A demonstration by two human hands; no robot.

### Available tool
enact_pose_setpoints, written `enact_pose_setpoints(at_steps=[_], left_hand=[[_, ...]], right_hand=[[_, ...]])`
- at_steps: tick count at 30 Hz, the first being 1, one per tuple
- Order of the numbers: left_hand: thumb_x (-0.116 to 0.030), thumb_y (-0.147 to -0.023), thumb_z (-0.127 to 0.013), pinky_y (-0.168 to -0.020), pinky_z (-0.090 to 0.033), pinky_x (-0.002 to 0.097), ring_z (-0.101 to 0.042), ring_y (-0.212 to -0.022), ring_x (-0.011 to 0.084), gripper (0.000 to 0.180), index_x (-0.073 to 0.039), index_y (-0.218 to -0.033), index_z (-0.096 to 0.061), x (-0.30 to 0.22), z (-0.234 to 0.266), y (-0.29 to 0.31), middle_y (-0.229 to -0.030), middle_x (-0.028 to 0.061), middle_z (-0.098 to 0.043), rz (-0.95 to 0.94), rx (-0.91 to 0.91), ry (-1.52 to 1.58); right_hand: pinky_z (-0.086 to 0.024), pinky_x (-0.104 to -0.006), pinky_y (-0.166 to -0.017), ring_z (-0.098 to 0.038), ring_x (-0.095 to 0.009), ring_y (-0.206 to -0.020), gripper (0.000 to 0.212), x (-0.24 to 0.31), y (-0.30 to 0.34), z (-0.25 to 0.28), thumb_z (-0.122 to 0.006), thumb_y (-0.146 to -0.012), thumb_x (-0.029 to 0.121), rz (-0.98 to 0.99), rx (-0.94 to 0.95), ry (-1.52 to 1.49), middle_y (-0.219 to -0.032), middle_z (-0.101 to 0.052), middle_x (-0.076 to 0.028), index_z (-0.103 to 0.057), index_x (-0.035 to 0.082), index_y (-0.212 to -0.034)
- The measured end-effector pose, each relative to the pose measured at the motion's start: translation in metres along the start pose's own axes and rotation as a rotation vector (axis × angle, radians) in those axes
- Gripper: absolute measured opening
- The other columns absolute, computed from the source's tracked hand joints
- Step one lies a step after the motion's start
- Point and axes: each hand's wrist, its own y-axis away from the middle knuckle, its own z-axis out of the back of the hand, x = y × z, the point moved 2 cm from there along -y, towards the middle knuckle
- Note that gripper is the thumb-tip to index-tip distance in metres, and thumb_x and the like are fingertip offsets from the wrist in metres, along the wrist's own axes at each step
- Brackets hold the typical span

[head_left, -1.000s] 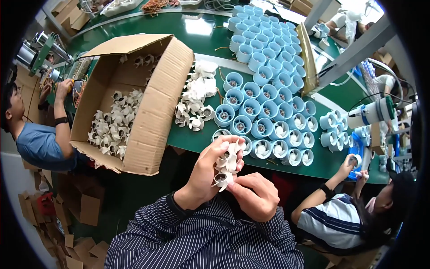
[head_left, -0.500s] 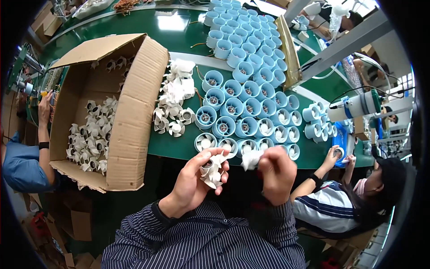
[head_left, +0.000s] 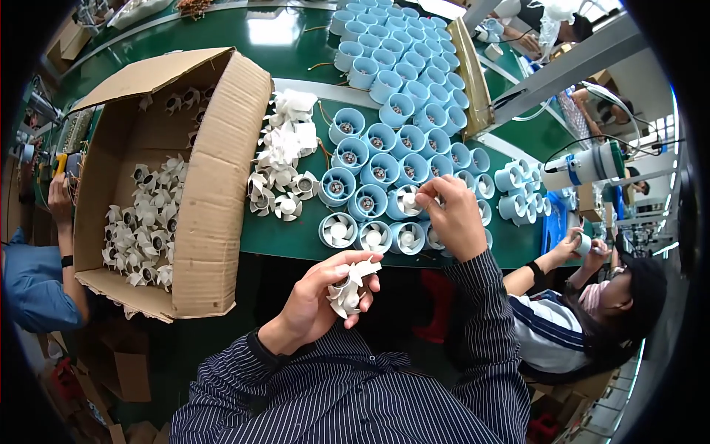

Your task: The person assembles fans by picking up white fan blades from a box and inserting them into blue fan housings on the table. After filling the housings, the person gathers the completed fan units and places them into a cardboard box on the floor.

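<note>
My left hand [head_left: 310, 300] is closed around a small bunch of white fan impellers [head_left: 345, 296], held in front of my body. My right hand [head_left: 457, 214] reaches over the rows of light-blue round housings [head_left: 381, 169], its thumb and fingers pinched at the edge of a white fan impeller [head_left: 407, 200]. That impeller lies in the mouth of one housing; the fingertips partly hide it. Along the near edge, housings such as this one [head_left: 338, 231] have impellers inside. Farther back, many show bare motor parts with thin wires.
At left stands an open cardboard box [head_left: 214, 192] holding many loose impellers. Between box and housings lies a pile of white impellers [head_left: 287, 148] on the green table [head_left: 285, 240]. A co-worker [head_left: 569, 325] sits at right holding a housing; another person's arm shows at far left.
My right hand has moved forward and up from beside my left hand, carrying a white impeller into a housing. My left hand still holds its impellers.
</note>
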Motion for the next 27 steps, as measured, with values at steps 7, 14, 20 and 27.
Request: enact_pose_setpoints(at_steps=[7,14,20,27], left_hand=[[-0.039,-0.103,-0.056,-0.053,-0.057,0.03,-0.068,-0.086,0.0225,0.067,0.004,-0.154,-0.05,0.001,-0.003,-0.009,-0.112,0.0165,-0.066,0.028,0.035,0.121],[-0.036,-0.102,-0.055,-0.055,-0.056,0.0285,-0.066,-0.085,0.0192,0.069,0.004,-0.157,-0.048,0.0,-0.003,-0.002,-0.11,0.0138,-0.067,-0.012,0.032,0.038],[-0.027,-0.101,-0.056,-0.063,-0.053,0.0253,-0.065,-0.089,0.0116,0.066,0.001,-0.161,-0.047,-0.007,-0.013,0.001,-0.114,0.0113,-0.068,-0.067,-0.032,-0.582],[-0.027,-0.1,-0.057,-0.063,-0.052,0.0247,-0.065,-0.083,0.0114,0.062,0.001,-0.155,-0.05,0.011,-0.02,-0.003,-0.108,0.0098,-0.07,-0.344,-0.115,-0.661]], right_hand=[[-0.051,-0.0416,-0.081,-0.064,-0.03,-0.088,0.012,0.015,-0.007,-0.001,-0.08,-0.091,0.014,0.197,0.0,0.234,-0.086,-0.07,-0.009,-0.081,0.007,-0.101],[-0.054,-0.032,-0.075,-0.071,-0.016,-0.084,0.014,0.057,0.027,0.022,-0.08,-0.096,0.012,-0.029,0.223,-0.209,-0.094,-0.075,-0.006,-0.079,0.001,-0.105],[-0.054,-0.0242,-0.075,-0.07,-0.007,-0.086,0.021,0.063,0.055,0.006,-0.077,-0.101,0.006,-0.236,0.414,-0.696,-0.103,-0.077,-0.004,-0.073,-0.003,-0.118],[-0.055,-0.0242,-0.077,-0.071,-0.009,-0.088,0.023,0.055,0.052,0.007,-0.074,-0.101,0.002,-0.281,0.525,-0.927,-0.102,-0.077,-0.004,-0.073,-0.003,-0.123]])
